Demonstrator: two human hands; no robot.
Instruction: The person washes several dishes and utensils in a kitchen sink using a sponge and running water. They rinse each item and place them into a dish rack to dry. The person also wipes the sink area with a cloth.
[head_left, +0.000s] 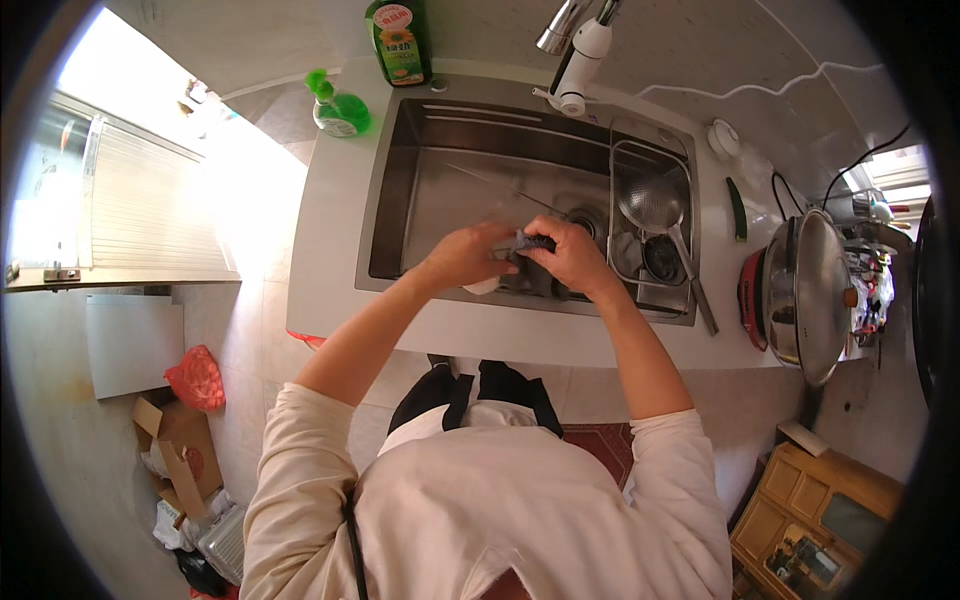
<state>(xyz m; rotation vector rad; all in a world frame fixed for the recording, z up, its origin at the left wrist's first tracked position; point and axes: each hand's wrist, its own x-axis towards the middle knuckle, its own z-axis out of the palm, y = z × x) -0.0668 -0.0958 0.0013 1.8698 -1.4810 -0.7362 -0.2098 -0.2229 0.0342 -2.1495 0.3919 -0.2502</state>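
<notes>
Both my hands are over the front part of a stainless steel sink (480, 176). My right hand (568, 253) pinches a small dark object (535, 241) with a grey-blue end; its exact kind cannot be made out. Close beside that end is my left hand (466, 253), blurred, thumb and fingers apart. Whether it touches the dark object is unclear. A rounded white thing (482, 286) shows under the left palm at the sink's front rim, mostly hidden. Behind my right hand lies the sink drain (582, 219).
A wire basket (613, 225) at the sink's right holds a perforated metal skimmer (651, 204), its handle over the front rim. The faucet (581, 71) overhangs the back. Left are a green spray bottle (339, 112) and a detergent bottle (400, 45); right, a cucumber-like vegetable (736, 210) and a lidded pot (814, 296).
</notes>
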